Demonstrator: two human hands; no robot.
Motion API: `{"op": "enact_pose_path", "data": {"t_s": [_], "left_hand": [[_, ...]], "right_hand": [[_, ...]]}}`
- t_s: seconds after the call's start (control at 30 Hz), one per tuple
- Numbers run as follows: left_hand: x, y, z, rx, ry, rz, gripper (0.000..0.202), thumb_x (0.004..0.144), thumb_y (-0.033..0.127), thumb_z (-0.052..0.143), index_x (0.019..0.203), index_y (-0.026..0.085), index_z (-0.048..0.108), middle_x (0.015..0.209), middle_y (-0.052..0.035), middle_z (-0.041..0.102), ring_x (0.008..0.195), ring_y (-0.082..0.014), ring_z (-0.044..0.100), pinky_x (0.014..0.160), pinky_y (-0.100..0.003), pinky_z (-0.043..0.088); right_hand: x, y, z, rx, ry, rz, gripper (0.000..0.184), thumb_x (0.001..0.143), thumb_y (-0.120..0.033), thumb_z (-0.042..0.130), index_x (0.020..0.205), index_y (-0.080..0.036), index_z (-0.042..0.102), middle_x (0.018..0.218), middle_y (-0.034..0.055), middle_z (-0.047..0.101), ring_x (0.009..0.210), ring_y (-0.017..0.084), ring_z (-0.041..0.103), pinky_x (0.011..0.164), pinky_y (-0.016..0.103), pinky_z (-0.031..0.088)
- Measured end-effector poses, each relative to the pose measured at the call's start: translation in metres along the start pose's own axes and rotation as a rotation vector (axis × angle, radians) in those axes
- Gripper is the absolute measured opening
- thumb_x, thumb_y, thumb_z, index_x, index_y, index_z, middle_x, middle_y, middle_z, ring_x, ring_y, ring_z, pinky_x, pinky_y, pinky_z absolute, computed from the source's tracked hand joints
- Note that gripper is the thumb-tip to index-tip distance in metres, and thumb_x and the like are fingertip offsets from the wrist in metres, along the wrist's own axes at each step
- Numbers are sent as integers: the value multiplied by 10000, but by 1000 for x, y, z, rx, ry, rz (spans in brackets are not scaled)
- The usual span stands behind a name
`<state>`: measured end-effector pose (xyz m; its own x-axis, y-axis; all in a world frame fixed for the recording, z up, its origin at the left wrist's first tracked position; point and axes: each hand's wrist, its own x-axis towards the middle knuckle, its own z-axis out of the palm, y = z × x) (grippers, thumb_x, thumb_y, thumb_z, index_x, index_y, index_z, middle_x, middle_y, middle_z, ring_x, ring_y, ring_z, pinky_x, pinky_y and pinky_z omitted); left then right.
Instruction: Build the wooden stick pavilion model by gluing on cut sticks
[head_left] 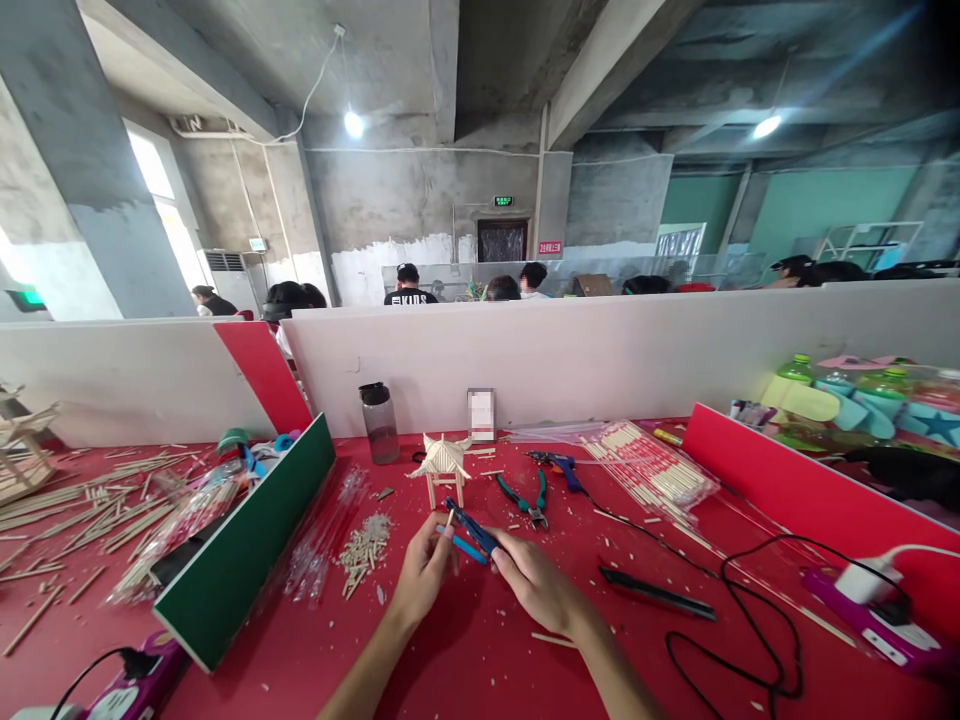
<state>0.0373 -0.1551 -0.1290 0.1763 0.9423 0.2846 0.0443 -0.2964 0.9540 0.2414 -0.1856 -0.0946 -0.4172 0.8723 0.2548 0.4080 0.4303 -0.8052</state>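
Cutters (466, 528): gripped in our right hand (536, 585), over the bench (322, 640) centre.
Stick (449, 519): pinched by our left hand (426, 570), at the cutters' tip.
Model (444, 462): just beyond both hands.

The room is bright and evenly lit. A round ceiling lamp (353, 124) at upper centre and a second lamp (766, 126) at upper right both flare, and the tall window (154, 165) at upper left is blown out to white. The glossy red bench (480, 650) carries a pale sheen. The left hand (424, 572) and right hand (536, 585) cast only faint, soft shadows on it. The blue-handled cutters (469, 535) in the right hand's grip look sharp, while the thin wooden stick (449, 518) pinched by the left barely resolves. The grey concrete pillar (67, 170) bows at the left edge, and the corners stretch and soften.
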Motion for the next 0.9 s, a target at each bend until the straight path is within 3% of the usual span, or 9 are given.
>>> {"op": "enact_pose_path", "data": {"t_s": [0.27, 0.43, 0.5, 0.73, 0.9], "left_hand": [[1, 3, 0, -51, 30, -27, 420, 892, 608, 536, 869, 189, 519, 464, 72, 526, 399, -91, 431, 426, -188, 296], [1, 0, -1, -44, 19, -15, 398, 914, 587, 516, 858, 192, 505, 447, 87, 490, 382, -86, 405, 419, -186, 303], [2, -1, -1, -41, 17, -13, 392, 921, 581, 508, 857, 195, 500, 449, 89, 482, 383, -86, 403, 419, -187, 305], [2, -2, -2, -26, 31, -23, 389, 924, 578, 502, 842, 198, 499, 440, 102, 437, 368, -81, 368, 411, -189, 289], [1, -2, -2, -20, 36, -28, 394, 923, 582, 502, 836, 197, 500, 437, 104, 422, 365, -78, 356, 407, -189, 270]], "right_hand": [[1, -9, 5, 70, 18, -8, 438, 1033, -422, 353, 1368, -232, 560, 1253, 94, 661, 1112, 236, 615, 957, 336, 453], [3, -3, 14, 12, 21, 75, 467, 1043, -464, 284, 1147, -192, 649, 838, 43, 674, 767, 195, 628, 722, 280, 464], [3, -2, 17, -4, 31, 83, 483, 1048, -464, 259, 1081, -185, 652, 776, 28, 644, 708, 182, 602, 673, 266, 439], [4, -7, 18, -19, 53, 15, 444, 1053, -426, 290, 1212, -196, 634, 885, 53, 681, 828, 199, 621, 770, 277, 446], [5, -6, 22, -26, 78, -13, 442, 1054, -411, 292, 1275, -216, 621, 1105, 93, 699, 997, 227, 639, 870, 300, 457]]}}
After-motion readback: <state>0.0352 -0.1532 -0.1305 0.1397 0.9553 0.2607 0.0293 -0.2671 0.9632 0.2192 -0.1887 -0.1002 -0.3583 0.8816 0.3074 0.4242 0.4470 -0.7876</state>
